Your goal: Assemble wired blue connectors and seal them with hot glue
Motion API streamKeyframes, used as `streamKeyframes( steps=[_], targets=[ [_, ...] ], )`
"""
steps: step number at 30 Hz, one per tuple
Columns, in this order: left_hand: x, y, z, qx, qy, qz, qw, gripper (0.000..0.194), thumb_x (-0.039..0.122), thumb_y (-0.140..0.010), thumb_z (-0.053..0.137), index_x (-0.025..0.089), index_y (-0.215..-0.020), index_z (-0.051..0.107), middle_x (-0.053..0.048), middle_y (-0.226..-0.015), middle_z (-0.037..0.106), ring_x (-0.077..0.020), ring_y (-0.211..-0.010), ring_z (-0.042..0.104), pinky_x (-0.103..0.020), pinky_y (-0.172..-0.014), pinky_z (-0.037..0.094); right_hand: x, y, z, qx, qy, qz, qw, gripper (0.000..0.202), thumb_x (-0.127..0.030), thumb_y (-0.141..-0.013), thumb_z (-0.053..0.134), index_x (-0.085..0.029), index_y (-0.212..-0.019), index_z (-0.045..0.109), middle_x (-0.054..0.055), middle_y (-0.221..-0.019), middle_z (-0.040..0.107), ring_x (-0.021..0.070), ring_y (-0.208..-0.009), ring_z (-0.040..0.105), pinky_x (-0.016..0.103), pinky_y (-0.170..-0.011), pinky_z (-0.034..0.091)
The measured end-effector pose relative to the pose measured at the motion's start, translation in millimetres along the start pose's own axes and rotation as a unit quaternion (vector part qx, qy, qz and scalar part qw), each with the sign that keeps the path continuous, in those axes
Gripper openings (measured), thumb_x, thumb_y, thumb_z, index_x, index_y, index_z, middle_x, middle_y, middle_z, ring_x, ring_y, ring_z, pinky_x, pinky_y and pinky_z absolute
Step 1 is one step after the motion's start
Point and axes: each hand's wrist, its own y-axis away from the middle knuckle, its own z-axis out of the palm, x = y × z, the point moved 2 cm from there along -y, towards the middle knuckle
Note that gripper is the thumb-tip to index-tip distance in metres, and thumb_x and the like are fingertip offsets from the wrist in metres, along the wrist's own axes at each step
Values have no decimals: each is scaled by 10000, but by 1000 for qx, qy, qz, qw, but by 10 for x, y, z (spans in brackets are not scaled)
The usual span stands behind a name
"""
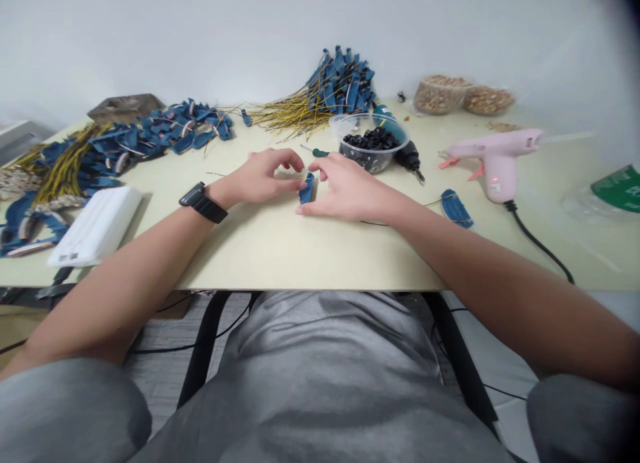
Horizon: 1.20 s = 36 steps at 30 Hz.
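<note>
Left hand [267,176] and right hand [346,188], fingers curved around a blue piece [306,192] — can't tell if gripping, pink hot-glue gun [497,159] rightward

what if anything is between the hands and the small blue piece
Nothing visible. The blue piece is between the left hand and the right hand, fingertips close about it; the green-handled tool lies beyond, not between.

The bowl [376,160] stands behind the right hand [345,188].
</note>
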Motion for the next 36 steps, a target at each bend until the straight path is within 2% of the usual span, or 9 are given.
streamKeyframes(
  steps=[5,11,20,36],
  targets=[
    [-37,-13,30,-10,-19,-3,1000,583,681,-925,778,241,-1305,821,-128,-1386,844,-379,-1301,753,-577,-1235,508,39,37,-20,10,-15,-1,1000,789,-488,-855,1020,-184,-1522,727,204,-1472,693,404,-1311,701,562,-1198,564],
    [-49,-19,35,-17,-22,-4,1000,593,670,-913,775,242,-1320,821,-129,-1413,843,-382,-1310,755,-572,-1238,513,135,38,-24,15,-15,-9,1000,843,-535,-832,1016,-173,-1541,739,209,-1497,698,420,-1312,711,574,-1183,574],
    [-46,-13,36,-12,-29,-4,999,588,654,-906,788,253,-1336,822,-127,-1437,835,-393,-1352,740,-583,-1247,503,248,2,-33,22,-14,-14,1000,822,-620,-819,1000,-205,-1494,778,198,-1463,737,432,-1323,716,581,-1182,583],
    [-46,-13,45,-8,-32,2,999,609,695,-917,768,248,-1328,823,-136,-1428,838,-400,-1335,737,-595,-1232,497,240,30,-37,24,-11,-16,1000,819,-606,-837,990,-175,-1500,777,207,-1461,740,420,-1295,726,567,-1160,589]
  ],
)
